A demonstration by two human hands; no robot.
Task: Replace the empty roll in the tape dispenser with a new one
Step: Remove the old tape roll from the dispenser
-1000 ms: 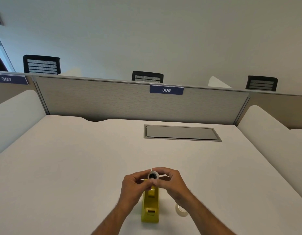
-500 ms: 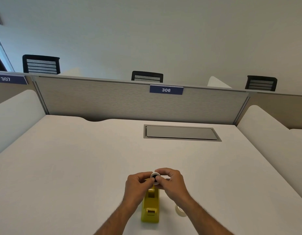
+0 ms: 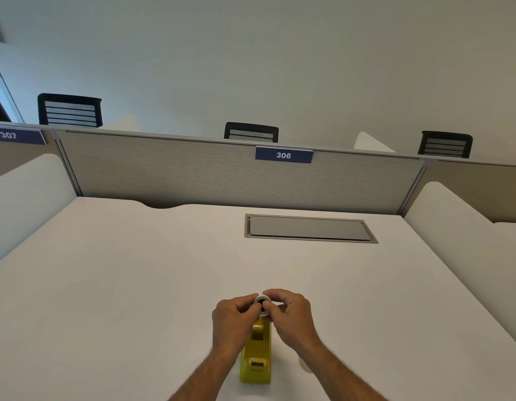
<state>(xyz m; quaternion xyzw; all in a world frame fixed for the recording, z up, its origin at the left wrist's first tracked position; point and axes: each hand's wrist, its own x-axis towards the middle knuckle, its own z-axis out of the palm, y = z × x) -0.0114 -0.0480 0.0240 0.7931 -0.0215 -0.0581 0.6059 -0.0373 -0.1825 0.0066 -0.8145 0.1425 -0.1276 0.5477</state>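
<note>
Low in the middle of the frame, my left hand [image 3: 235, 321] and right hand [image 3: 288, 315] both pinch a small white tape roll with a dark hub [image 3: 262, 303] just above the yellow plastic tape dispenser [image 3: 258, 357]; its slot looks empty; I think seating the roll is left.

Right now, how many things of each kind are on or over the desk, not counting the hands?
Tape dispenser, yellow: 1
Roll held in both hands: 1
Roll lying on the desk, partly hidden by the right forearm: 1
Total: 3
</note>
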